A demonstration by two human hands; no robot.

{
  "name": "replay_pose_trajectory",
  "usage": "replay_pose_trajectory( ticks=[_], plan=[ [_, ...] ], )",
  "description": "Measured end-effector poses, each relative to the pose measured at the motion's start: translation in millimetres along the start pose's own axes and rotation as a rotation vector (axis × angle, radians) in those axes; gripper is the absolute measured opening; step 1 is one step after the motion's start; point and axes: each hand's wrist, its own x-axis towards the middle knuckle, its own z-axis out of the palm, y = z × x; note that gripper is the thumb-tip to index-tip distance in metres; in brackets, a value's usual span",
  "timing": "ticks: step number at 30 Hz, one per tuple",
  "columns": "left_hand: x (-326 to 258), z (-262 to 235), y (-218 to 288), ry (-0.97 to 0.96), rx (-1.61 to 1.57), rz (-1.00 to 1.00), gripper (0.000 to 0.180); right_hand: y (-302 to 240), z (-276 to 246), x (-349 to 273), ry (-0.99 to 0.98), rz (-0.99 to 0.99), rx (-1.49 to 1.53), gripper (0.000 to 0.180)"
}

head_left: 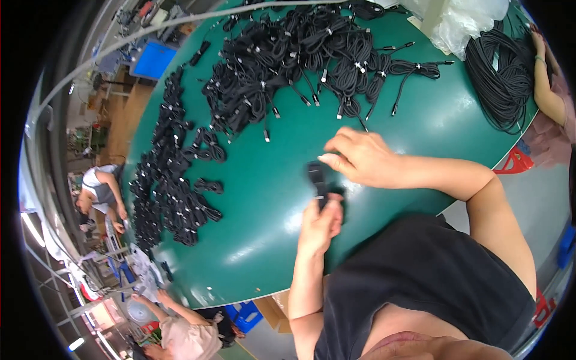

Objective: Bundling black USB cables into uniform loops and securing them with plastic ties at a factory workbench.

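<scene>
My left hand [322, 225] is closed round the lower end of a folded black cable bundle [315, 174], which stands up from the fist over the green table. A pale band crosses the bundle just above the fingers. My right hand [365, 159] hovers just right of the bundle's upper end, its fingers bent and the thumb a little apart from them. I see nothing held in it, though motion slightly blurs its fingertips. Beyond both hands lies a large heap of coiled black cables [288, 54] with metal connector ends.
Several tied cable bundles [171, 174] form a long pile along the table's left side. At the far right sit a big coil of black cable [501, 78] and a clear plastic bag [474, 24]. Another person's arm [546, 84] rests by that coil. Two other people work at the left.
</scene>
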Motion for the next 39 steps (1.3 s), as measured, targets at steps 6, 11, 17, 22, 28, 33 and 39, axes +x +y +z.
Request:
replay_pose_trajectory(
  ticks=[6, 11, 17, 22, 28, 33, 39],
  plan=[
    [-2, -80, 41, 0.062, -0.817, 0.668, 0.064, 50, -9, 7, -0.079, 0.164, -0.612, 0.017],
    [36, -27, 38, 0.141, -0.299, 0.179, 0.048, 24, -31, 21, -0.313, 0.355, 0.135, 0.016],
    [57, -10, 53, -0.123, -0.463, 0.191, 0.042, -35, -33, 31, -0.234, -0.044, 0.272, 0.012],
    [60, -4, 98, -0.078, -0.28, 0.753, 0.036, -48, -29, 63, -0.011, -0.206, 0.145, 0.01],
    [45, -5, 103, -0.01, -0.207, 0.871, 0.034, -59, -14, 68, 0.037, -0.276, 0.206, 0.009],
    [52, -9, 101, -0.019, -0.243, 0.905, 0.035, -56, -20, 72, 0.017, -0.337, 0.022, 0.01],
    [46, -10, 103, -0.099, -0.305, 0.978, 0.037, -67, -37, 75, -0.102, -0.078, 0.528, 0.009]
  ],
)
